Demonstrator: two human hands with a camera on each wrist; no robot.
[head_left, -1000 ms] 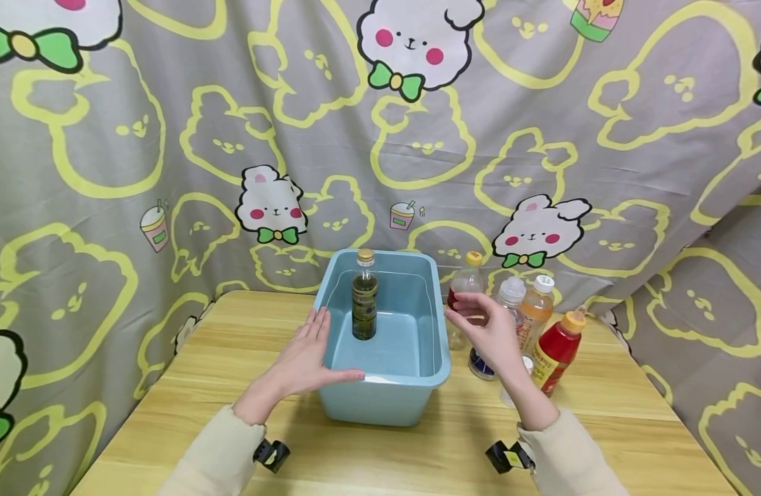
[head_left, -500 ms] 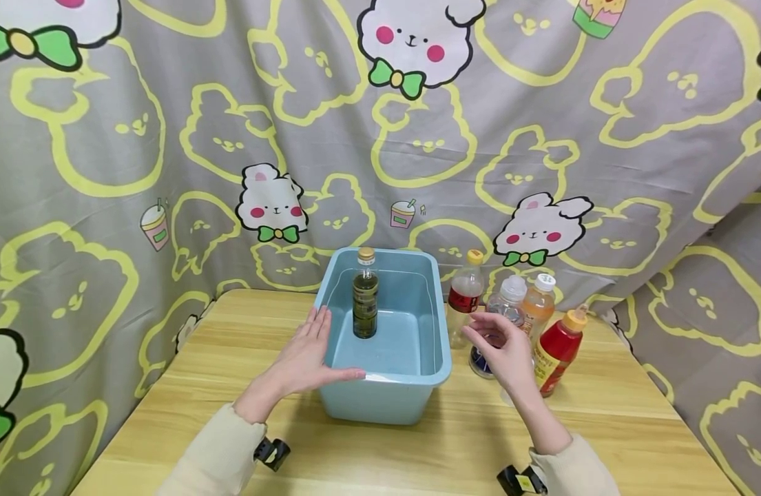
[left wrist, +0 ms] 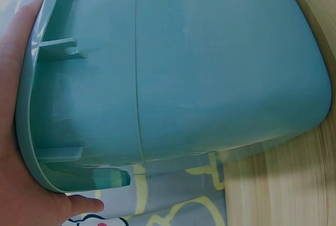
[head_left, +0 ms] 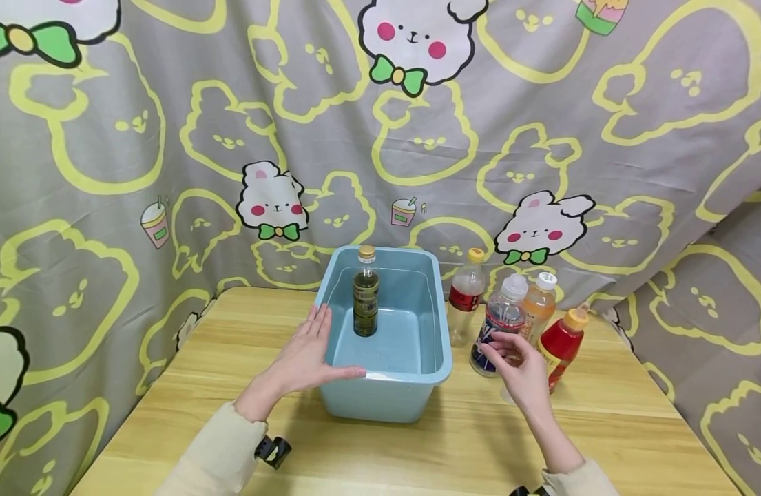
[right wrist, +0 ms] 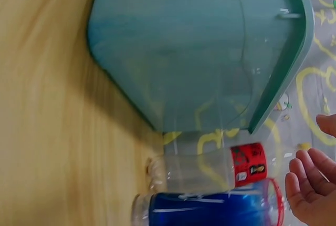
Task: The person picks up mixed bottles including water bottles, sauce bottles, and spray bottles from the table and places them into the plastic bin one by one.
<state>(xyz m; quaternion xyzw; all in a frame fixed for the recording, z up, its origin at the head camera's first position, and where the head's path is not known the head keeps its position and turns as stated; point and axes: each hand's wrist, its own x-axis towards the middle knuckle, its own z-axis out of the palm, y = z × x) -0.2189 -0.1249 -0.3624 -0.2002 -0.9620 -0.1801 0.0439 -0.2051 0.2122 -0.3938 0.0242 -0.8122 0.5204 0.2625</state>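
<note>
My left hand [head_left: 296,358] rests on the near left corner of a light blue plastic bin [head_left: 380,403], fingers straight along the rim and thumb along the front edge. In the left wrist view that hand [left wrist: 21,147] lies against the bin's lip. Inside the bin stands a dark green bottle [head_left: 366,303] with a gold cap. My right hand [head_left: 523,372] hovers in front of a clear bottle with a blue label [head_left: 493,337], fingers loosely bent and holding nothing. The right wrist view shows this hand [right wrist: 315,189] close to the blue-labelled bottle's [right wrist: 205,210] upper end.
Right of the bin stands a clear bottle with a red label [head_left: 465,296] and yellow cap. Behind the right hand are an orange-tinted bottle [head_left: 539,303] with a white cap and a red squeeze bottle [head_left: 563,344]. A patterned curtain [head_left: 330,138] backs the wooden table [head_left: 188,413].
My right hand has moved right and nearer to me, from over the red-labelled bottle to in front of the blue-labelled one. The left hand and the bin have stayed put.
</note>
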